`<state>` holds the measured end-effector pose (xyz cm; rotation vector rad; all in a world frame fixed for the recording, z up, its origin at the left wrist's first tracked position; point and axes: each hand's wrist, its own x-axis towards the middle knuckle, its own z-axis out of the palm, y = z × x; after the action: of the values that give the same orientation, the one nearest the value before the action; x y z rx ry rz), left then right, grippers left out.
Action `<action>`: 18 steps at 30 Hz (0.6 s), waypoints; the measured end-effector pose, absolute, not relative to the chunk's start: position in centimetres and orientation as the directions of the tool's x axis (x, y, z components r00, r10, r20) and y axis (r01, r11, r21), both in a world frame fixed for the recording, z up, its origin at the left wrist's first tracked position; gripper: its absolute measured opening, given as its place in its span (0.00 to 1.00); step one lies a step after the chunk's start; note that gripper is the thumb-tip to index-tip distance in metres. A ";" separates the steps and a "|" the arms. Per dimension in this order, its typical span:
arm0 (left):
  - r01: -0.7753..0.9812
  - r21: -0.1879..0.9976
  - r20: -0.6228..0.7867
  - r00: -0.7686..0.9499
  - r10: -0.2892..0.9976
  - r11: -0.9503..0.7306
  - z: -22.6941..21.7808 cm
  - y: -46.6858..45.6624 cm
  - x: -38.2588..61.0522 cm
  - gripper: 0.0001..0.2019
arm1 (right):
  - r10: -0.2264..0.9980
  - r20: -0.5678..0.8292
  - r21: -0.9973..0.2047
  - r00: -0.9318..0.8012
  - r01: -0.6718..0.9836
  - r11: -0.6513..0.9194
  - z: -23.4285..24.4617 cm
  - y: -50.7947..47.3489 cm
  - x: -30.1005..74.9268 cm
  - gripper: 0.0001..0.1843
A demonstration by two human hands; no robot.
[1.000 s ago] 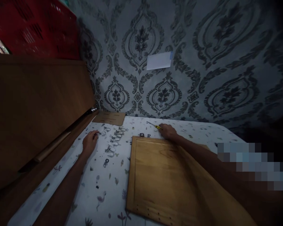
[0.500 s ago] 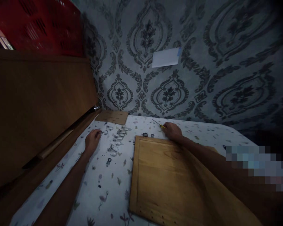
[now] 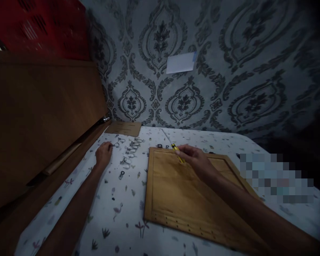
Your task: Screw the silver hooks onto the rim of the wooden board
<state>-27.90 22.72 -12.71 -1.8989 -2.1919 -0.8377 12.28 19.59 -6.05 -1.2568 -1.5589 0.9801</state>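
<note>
My right hand [image 3: 193,158] is closed round the yellow-and-black handle of a screwdriver [image 3: 179,153], just over the far edge of a wooden panel [image 3: 173,188]. The screwdriver's thin shaft points away to the upper left. On the tablecloth to the left, my left hand [image 3: 104,153] has its fingers pinched at a small metal key ring [image 3: 115,145]; its fingertips are partly hidden. Several similar metal rings with clasps [image 3: 132,151] lie in a row beside that hand. Nearer lies a dark key ring [image 3: 121,175].
A cardboard piece [image 3: 124,128] lies by the patterned wall [image 3: 154,89]. On the left stands a wooden cabinet [image 3: 42,106] with a red crate [image 3: 56,28] on top. Small black pieces [image 3: 160,146] lie beyond the panel. A blurred patch covers the right side.
My right hand has come nearer with the screwdriver, from beyond the panel to over its far edge, showing more of the yellow handle. My left hand stays by the rings. The view has shifted slightly.
</note>
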 end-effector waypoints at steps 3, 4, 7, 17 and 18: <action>0.956 0.290 0.433 -0.180 0.883 0.052 -12.4 22.6 -27.6 0.13 | 0.985 0.131 -0.962 -0.113 0.227 0.154 -5.0 14.2 12.1 0.32; 0.958 0.281 0.432 -0.171 0.886 0.048 -12.3 22.5 -27.5 0.13 | 0.987 0.120 -0.966 -0.111 0.217 0.141 -4.7 12.7 12.0 0.31; 0.964 0.264 0.434 -0.148 0.889 0.031 -11.9 22.4 -27.5 0.13 | 0.993 0.068 -0.981 -0.101 0.174 0.085 -4.4 9.2 12.1 0.26; 0.946 0.325 0.499 -0.155 0.853 -0.018 -10.7 21.9 -27.4 0.13 | 0.999 -0.006 -0.999 -0.047 0.049 -0.004 -7.3 7.0 12.7 0.26; 0.941 0.337 0.511 -0.161 0.844 -0.024 -10.5 21.8 -27.4 0.13 | 0.999 -0.011 -0.999 -0.049 0.039 -0.009 -7.6 6.9 12.7 0.26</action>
<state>-27.36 21.81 -10.48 -1.9265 -2.0803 -0.9416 12.69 6.94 -7.57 -1.2216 -1.2692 1.2348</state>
